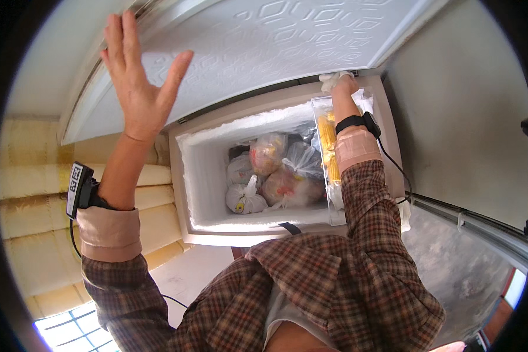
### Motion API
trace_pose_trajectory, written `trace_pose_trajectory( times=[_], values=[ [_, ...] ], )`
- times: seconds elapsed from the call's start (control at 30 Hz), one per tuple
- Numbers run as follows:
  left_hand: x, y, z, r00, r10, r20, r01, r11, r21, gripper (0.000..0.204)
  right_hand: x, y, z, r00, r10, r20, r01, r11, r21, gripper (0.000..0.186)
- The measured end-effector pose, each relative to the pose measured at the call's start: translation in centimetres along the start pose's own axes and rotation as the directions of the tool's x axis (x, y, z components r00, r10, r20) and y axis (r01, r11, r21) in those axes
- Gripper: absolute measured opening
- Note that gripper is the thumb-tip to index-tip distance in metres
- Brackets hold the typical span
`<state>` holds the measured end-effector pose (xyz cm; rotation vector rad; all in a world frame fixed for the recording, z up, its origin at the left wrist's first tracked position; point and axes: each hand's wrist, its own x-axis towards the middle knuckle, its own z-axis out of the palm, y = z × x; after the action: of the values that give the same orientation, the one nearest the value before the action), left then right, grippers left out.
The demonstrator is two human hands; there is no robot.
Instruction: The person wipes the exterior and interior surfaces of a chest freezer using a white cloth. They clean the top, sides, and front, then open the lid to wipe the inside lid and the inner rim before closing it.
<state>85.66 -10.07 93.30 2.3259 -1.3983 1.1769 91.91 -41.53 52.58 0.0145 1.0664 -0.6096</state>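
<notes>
1. Head view, the open freezer: a chest freezer [240, 240] stands in front of the person, its white patterned lid [246, 53] tilted up behind the opening.

2. Head view, left hand: the left hand [138, 79] is raised in front of the lid near its left edge, empty, with fingers and thumb spread. Whether it touches or props the lid, I cannot tell.

3. Head view, right hand: the right hand [343, 87] is at the back right of the freezer's rim, near the lid's lower edge. It appears closed on a white cloth [330, 81], though the fingers are partly hidden and the material is hard to make out.

4. Head view, contents: a reddish-printed bag [268, 154], a knotted white bag [245, 197] and a large clear bag [291, 189] lie together on the freezer's floor. Yellow corn cobs [327, 134] sit higher at the right, partly covered by the right forearm.

5. Head view, how far along: opening looks complete. The bags and corn remain inside, whitish frost [202, 176] coats the inner walls, and the lid is not shut. The cloth's work at the rim seems unfinished; how much is done cannot be judged.
</notes>
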Motion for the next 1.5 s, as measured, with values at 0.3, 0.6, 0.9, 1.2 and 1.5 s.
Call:
trace_pose_trajectory(
  times=[0.3,0.6,0.9,1.2,1.5],
  values=[
    [-8.4,1.5,-1.5,0.975,-0.137,0.177,0.171,0.965,-0.197,0.093,5.9,11.9,-1.0,0.971,-0.029,0.236,0.059,0.991,-0.121,0.027],
    [-24.3,-1.7,-8.3,0.791,-0.430,0.436,0.518,0.850,-0.101,0.086,-7.7,26.0,-1.3,0.941,0.260,0.217,-0.207,0.949,-0.238,0.018],
    [-45.6,-0.3,-12.5,0.453,-0.792,0.408,0.847,0.525,0.079,0.056,-13.7,25.2,-1.4,0.749,0.207,0.630,0.645,-0.448,-0.619,0.034],
    [-57.5,4.8,-14.2,0.133,-0.977,0.167,0.919,0.184,0.348,0.039,-1.7,7.0,-0.8,0.947,-0.190,0.260,0.321,0.623,-0.713,0.032],
    [-63.1,9.7,-15.8,-0.083,-0.955,0.284,0.913,0.042,0.405,0.036,6.6,13.4,0.9,0.803,0.405,0.437,0.112,0.618,-0.778,0.039]
  ],
)
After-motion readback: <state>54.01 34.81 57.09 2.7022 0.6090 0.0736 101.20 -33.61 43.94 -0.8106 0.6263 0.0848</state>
